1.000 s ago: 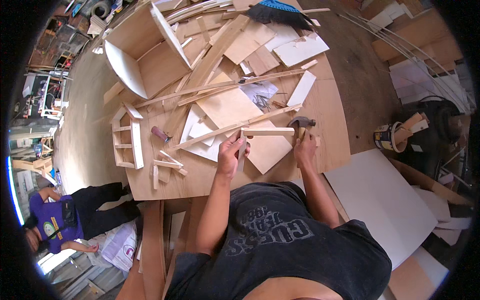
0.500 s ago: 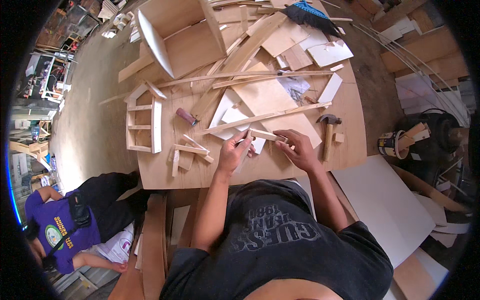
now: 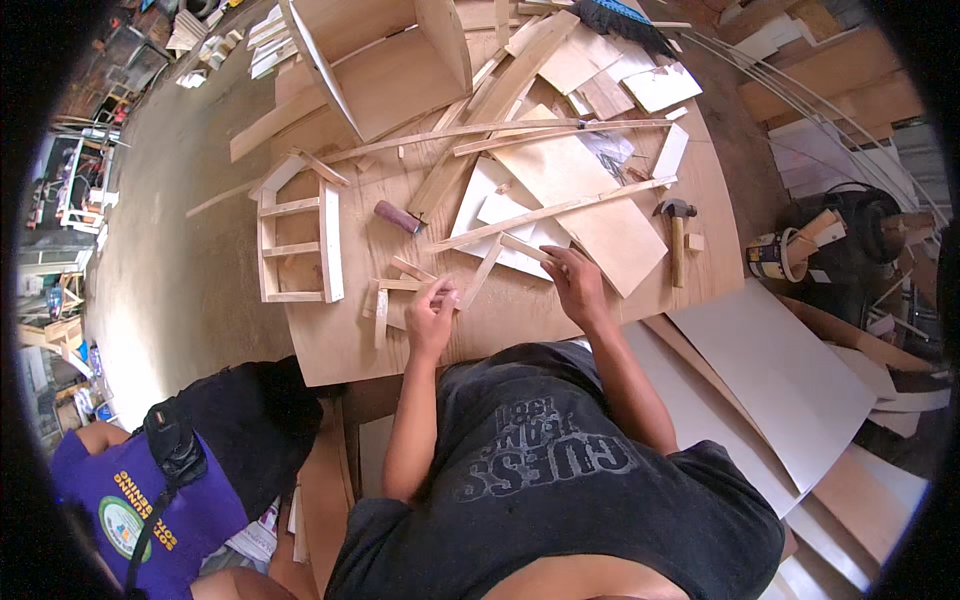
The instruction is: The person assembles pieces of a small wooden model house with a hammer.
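Observation:
Two slim wooden strips (image 3: 484,272) meet at a corner in a V shape, low over the table. My right hand (image 3: 580,285) is closed on the free end of the upper strip. Close to the lower strip's end is my left hand (image 3: 430,320), its fingers pinched together; what they hold, if anything, is hidden. Just beside and behind that hand lie several short wooden pieces (image 3: 382,315). A purple-brown roll (image 3: 398,217) rests farther back. Right of my right hand lies a claw hammer (image 3: 677,250), with a small wooden block (image 3: 694,242) by its handle.
A small house-shaped shelf frame (image 3: 292,250) lies at the table's left edge. Behind are an open plywood box (image 3: 400,90), long strips and board offcuts (image 3: 580,195), and a blue-black brush (image 3: 628,25). A bucket (image 3: 768,258) stands right. A person in purple (image 3: 180,490) is at lower left.
My left hand has come off the strips' corner and moved left and nearer me, toward the short pieces. My right hand stays on its strip. The person at left has come closer.

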Tool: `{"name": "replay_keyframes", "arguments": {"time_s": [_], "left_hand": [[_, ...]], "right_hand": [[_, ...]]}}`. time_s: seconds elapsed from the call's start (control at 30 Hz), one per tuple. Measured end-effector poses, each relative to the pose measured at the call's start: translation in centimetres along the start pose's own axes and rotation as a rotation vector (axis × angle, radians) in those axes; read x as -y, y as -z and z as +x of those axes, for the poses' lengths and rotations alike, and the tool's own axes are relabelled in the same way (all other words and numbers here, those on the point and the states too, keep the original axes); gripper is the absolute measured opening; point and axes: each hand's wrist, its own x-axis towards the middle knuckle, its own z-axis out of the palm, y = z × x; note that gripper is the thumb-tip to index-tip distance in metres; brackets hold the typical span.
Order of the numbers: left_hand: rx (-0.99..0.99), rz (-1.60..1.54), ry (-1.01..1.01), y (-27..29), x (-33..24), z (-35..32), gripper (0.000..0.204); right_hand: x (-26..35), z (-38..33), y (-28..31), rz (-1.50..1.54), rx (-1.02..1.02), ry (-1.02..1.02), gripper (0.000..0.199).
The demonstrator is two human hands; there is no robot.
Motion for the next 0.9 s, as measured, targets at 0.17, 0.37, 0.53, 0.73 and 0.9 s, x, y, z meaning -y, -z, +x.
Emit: {"name": "replay_keyframes", "arguments": {"time_s": [0.17, 0.37, 0.53, 0.73, 0.9], "left_hand": [[-0.205, 0.725, -0.215, 1.4, -0.5, 0.1, 0.055], [-0.159, 0.807, -0.341, 2.7, 3.3, 1.6, 0.037], [0.023, 0.781, -0.542, 2.7, 1.9, 2.5, 0.024], [0.117, 0.693, -0.734, 2.0, -2.1, 4.2, 0.022], [0.203, 0.712, -0.805, 1.3, -3.1, 7.7, 0.026]], "right_hand": [[-2.4, 1.0, -1.8, -0.103, -0.107, 0.017, 0.027], [-1.4, 1.5, -3.4, -0.124, -0.092, 0.009, 0.029], [-1.7, 0.8, -2.5, -0.104, -0.065, -0.109, 0.027], [-4.3, 0.7, -0.8, -0.086, -0.101, -0.14, 0.032], [-4.7, 1.5, -0.2, 0.024, -0.185, -0.095, 0.029]]}}
